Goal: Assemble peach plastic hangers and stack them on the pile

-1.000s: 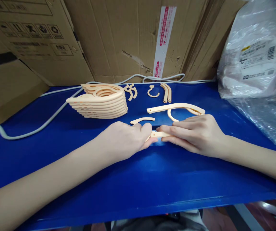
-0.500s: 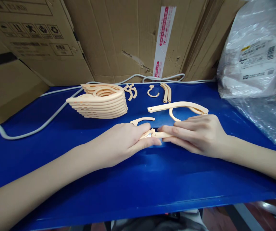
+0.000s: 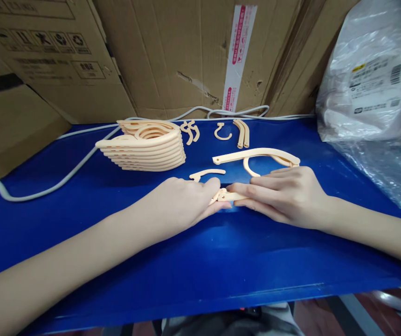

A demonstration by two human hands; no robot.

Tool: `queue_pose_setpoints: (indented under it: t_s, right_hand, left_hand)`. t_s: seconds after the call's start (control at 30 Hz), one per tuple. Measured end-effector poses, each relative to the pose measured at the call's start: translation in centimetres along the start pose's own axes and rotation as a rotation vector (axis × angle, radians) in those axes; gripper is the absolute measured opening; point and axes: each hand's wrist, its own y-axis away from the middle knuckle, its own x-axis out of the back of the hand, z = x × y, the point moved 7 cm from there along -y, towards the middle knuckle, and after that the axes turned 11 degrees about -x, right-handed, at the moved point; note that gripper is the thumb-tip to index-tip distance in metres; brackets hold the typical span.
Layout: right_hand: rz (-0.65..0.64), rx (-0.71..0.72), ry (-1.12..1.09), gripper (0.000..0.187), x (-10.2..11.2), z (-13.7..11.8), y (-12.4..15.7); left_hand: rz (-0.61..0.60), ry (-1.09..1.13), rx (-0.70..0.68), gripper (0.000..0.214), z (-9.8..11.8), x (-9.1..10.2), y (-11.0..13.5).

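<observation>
My left hand (image 3: 183,200) pinches a small cream plastic hanger part (image 3: 213,199), mostly hidden by the thumb and fingers. Closed round a straight cream hanger arm (image 3: 229,197) is my right hand (image 3: 284,193); the two parts meet between my fingertips. Just behind my right knuckles, a longer curved hanger arm (image 3: 256,153) with a hook (image 3: 248,167) reaches out to the left; whether it is joined to the held arm is hidden. A loose curved hanger piece (image 3: 209,173) lies just beyond my left thumb.
A stack of folded cream hangers (image 3: 148,151) sits at the back left. Small hook pieces (image 3: 190,130), another hook (image 3: 222,134) and two short arms (image 3: 241,133) lie along the back. Behind are a white cable (image 3: 71,186), cardboard boxes (image 3: 172,56) and a plastic-wrapped package (image 3: 364,98).
The gap between the two held parts has closed, with their ends now pressed together. My right hand has shifted slightly left, and the long curved arm and hook moved with it.
</observation>
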Motion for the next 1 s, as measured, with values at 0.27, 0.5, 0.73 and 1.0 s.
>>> queue_pose_setpoints:
  t_s: [0.27, 0.5, 0.73, 1.0]
  right_hand:
    - [-0.062, -0.029, -0.076, 0.027, -0.03, 0.1, 0.17]
    - [0.016, 0.028, 0.041, 0.024, 0.41, -0.25, 0.13]
    - [0.021, 0.027, 0.047, 0.022, 0.32, -0.18, 0.01]
    - [-0.005, -0.002, 0.008, 0.025, 0.25, -0.01, 0.13]
  left_hand:
    - [0.049, -0.161, -0.052, 0.043, 0.6, 0.36, 0.18]
    - [0.067, 0.233, -0.068, 0.038, 0.11, 0.02, 0.41]
    - [0.057, 0.146, -0.021, 0.042, -0.14, -0.2, 0.32]
    - [0.125, -0.193, -0.052, 0.046, 0.33, 0.31, 0.31]
